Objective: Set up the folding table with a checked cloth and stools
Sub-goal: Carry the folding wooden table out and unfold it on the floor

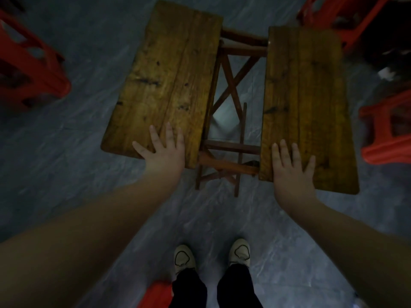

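The wooden folding table stands in front of me with its two top halves apart. The left half (164, 78) tilts slightly; the right half (304, 103) lies to its right. Between them a gap shows the crossed wooden leg frame (230, 90). My left hand (165, 150) lies flat with fingers spread on the near corner of the left half. My right hand (291, 170) rests flat, fingers apart, on the near edge of the right half. No checked cloth is in view.
Red plastic stools stand around: one at the far left (33, 70), one at the top right (342, 16), one at the right edge (387, 134), one by my left foot (155, 295). The floor (66, 163) is grey. My shoes (184, 258) are below.
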